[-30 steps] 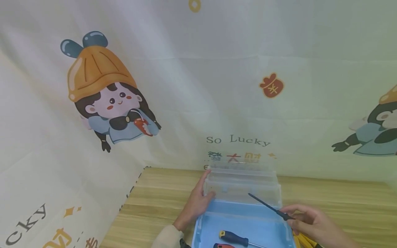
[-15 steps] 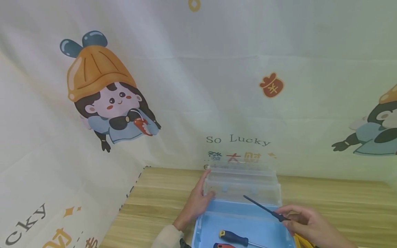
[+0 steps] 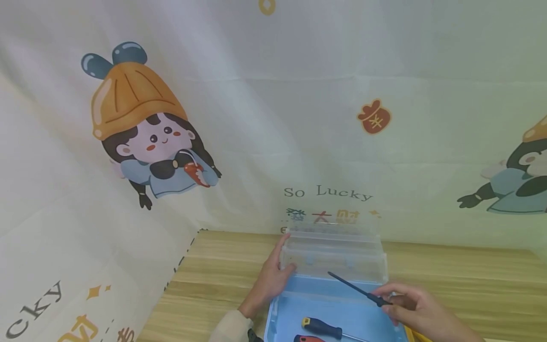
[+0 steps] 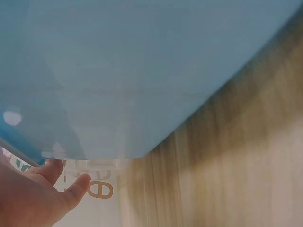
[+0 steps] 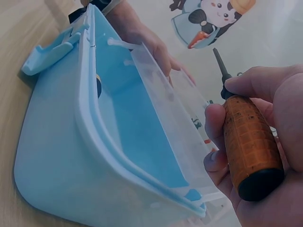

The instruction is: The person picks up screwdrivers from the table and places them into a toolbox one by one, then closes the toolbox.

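Right hand [image 3: 420,308] with fingers curled round an orange-handled screwdriver [image 5: 252,139], shaft above the light-blue toolbox [image 5: 57,146], left hand [image 3: 270,279] gripping the translucent lid [image 3: 329,264] between thumb and fingers.

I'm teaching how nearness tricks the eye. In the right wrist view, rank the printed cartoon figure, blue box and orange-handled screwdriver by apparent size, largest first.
1. Blue box, clearly largest
2. Orange-handled screwdriver, probably enlarged by nearness to the camera
3. Printed cartoon figure, cut off at the top
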{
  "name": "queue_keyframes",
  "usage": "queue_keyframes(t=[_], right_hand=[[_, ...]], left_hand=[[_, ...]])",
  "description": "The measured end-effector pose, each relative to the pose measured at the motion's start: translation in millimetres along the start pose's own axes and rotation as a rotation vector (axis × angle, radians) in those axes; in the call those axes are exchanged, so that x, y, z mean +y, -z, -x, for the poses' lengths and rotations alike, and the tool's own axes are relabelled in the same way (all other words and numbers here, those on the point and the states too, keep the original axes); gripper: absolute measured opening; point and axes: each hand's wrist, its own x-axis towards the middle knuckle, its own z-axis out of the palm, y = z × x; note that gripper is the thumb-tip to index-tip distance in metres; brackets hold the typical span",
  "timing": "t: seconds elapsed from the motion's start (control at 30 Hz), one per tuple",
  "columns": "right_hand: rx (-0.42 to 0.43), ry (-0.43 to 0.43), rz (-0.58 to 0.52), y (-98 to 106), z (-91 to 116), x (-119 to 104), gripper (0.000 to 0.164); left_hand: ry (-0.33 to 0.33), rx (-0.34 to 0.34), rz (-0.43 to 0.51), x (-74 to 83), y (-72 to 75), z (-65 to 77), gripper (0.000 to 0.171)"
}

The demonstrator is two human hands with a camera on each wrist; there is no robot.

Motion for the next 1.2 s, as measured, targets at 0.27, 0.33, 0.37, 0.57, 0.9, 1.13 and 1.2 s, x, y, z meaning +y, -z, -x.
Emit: queue_keyframes(t=[0.27, 0.33, 0.37, 0.57, 0.9, 1.13, 1.2], right_hand=[[0.001, 0.007, 0.005, -3.0, -1.3, -2.1, 0.03], [-0.003, 0.014, 0.002, -3.2, -0.8, -2.0, 0.03], [-0.006, 0.02, 0.0, -3.4, -0.6, -1.8, 0.03], [-0.03, 0.068, -0.005, -4.8, -0.5, -1.9, 0.03], [-0.056, -0.029, -0.025, -11.9, -0.9, -7.5, 0.029], [-0.101, 0.057, 0.013, -20.1, -5.2, -4.3, 0.03], [-0.113, 0.048, 0.01, -21.4, -5.9, -3.3, 0.029]], left_hand=[[-0.002, -0.001, -0.002, 0.4, 0.0, 0.4, 0.069], [-0.001, -0.002, -0.002, 0.0, -0.1, 0.2, 0.069], [-0.001, -0.002, -0.002, -0.2, -0.2, 0.0, 0.069], [0.0, -0.003, 0.002, -1.5, -0.5, -0.1, 0.07], [0.004, -0.011, 0.026, -2.4, -0.6, 0.4, 0.07], [-0.006, -0.011, 0.025, -2.0, -0.6, -0.4, 0.07], [-0.008, -0.01, 0.026, -1.6, -0.6, -0.5, 0.07]])
